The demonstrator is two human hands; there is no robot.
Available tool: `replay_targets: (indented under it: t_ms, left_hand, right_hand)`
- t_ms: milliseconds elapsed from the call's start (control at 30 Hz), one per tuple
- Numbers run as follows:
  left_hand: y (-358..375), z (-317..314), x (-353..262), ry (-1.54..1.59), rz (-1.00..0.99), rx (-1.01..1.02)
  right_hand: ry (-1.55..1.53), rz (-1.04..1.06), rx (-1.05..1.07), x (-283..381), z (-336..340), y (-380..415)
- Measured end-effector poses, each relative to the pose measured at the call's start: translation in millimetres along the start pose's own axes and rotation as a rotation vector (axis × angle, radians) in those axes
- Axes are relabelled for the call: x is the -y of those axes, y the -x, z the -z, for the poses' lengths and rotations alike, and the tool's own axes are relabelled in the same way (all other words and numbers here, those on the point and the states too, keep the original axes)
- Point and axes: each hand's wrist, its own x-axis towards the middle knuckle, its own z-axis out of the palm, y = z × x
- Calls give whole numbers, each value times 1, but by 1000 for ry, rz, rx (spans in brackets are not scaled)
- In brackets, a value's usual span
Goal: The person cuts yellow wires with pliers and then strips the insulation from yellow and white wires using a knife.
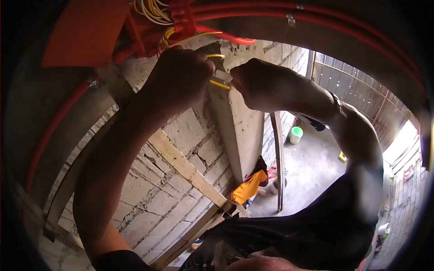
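Note:
Overhead, my left hand (187,74) is closed beside a bundle of yellow wires (167,38). My right hand (262,86) is closed a little to the right, at the same height. A short whitish strip (223,76) spans the gap between the two hands, and the fingers of both pinch its ends. Just above the strip, a yellow wire (215,55) pokes out past my left fist. Another yellow wire piece (220,84) shows below it. My fingertips are mostly hidden, so I cannot make out how the wires join the strip.
Red conduits (271,12) run along the ceiling to a red box (183,18) with white and yellow wires. An orange panel (86,34) hangs at upper left. Below are a concrete column (246,131), a wooden beam (187,167), an orange cloth (248,187) and a bucket (296,134).

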Motion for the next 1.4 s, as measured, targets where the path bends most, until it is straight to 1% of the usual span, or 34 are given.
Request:
replay_targets:
  t_ms: [33, 67, 100, 133, 200, 233, 300, 333, 367, 400, 433, 467, 533, 567, 600, 633, 667, 767, 833, 867, 933, 967, 1000, 1033, 1067, 1133, 1167, 1233, 1267, 1333, 1367, 1400]
  left_hand:
    - [-2, 2, 2, -7, 3, 3]
    - [-5, 4, 2, 59, 52, -39]
    - [-8, 7, 2, 125, 98, -84]
    - [-8, 6, 2, 123, 98, -84]
    - [-9, 4, 0, 86, 46, -110]
    - [-9, 3, -1, 86, 38, -113]
    - [-6, 0, -2, -3, 40, 19]
    - [-4, -3, -1, -2, 33, 19]
    - [0, -6, 0, -13, -3, 28]
    - [3, -6, 1, -26, -33, 41]
    - [5, -5, 1, -31, -27, 46]
    - [3, -3, 2, -8, 6, 43]
    - [-1, 1, 2, 17, 37, 46]
    - [-3, 3, 3, 67, 71, 17]
    - [-7, 4, 3, 118, 103, -11]
    - [-8, 0, 3, 147, 65, -70]
    - [-9, -1, 3, 149, 60, -71]
    - [-6, -2, 1, 158, 28, -39]
    - [-2, -9, 3, 47, -19, 24]
    - [-1, -10, 5, 42, -19, 25]
    - [3, -12, 9, 31, 3, 40]
    - [4, -10, 10, 31, 12, 49]
    - [1, -6, 10, 77, 25, 7]
    - [-3, -6, 9, 124, 34, -39]
    - [-5, -8, 8, 130, 33, -38]
    - [-10, -12, 4, 159, -44, -107]
    - [-11, -12, 4, 160, -50, -110]
    - [-7, -14, 1, 21, 15, 50]
    - [-6, -13, 1, 20, 3, 50]
    - [2, -10, 3, -51, 69, 140]
    - [5, -10, 5, -50, 77, 143]
    - [5, -7, 6, -59, 84, 143]
  right_hand:
    - [-110, -100, -27, 1, 3, 1]
    - [-224, -199, -48, 2, 6, 3]
    - [-274, -242, -11, 1, 13, 11]
    - [-273, -241, -12, -2, 10, 15]
    - [5, -58, -145, -5, 7, 23]
    - [7, -66, -148, -7, 5, 20]
    - [-133, -114, -9, -1, 8, 7]
    - [-135, -121, -11, -4, -1, 6]
    - [-106, -23, -140, -7, -17, 2]
    - [-78, 83, -269, -3, -21, -3]
    - [-103, -22, -217, 2, -22, -4]
    - [-104, -15, -221, 3, -22, -2]
    - [-161, -139, -258, 3, -19, 8]
    - [-152, -177, -226, 2, -16, 17]
    - [-152, -180, -227, -1, -17, 21]
    - [-87, -132, -243, -3, -18, 25]
    - [-21, -86, -260, -5, -19, 28]
    - [-58, -71, -243, -8, -26, 14]
    - [-78, -82, -213, -1, -30, -5]
    - [-97, -86, -182, 1, -30, -12]
    - [-89, -50, -190, 5, -27, -10]
    - [-70, -41, -242, 5, -27, -2]
    - [-51, -37, -292, 5, -28, 3]
    - [-51, -124, -272, 6, -31, 5]
    - [-54, -127, -267, 5, -31, 9]
    - [48, -162, -253, 5, -26, 18]
    - [49, -169, -254, 3, -26, 14]
    - [39, -126, -152, 4, -29, -7]
    - [20, -191, -141, 10, -31, -21]
    - [-37, -92, -204, 9, -35, -30]
    - [-41, -80, -206, 7, -44, -33]
    - [-33, -82, -282, 3, -52, -33]
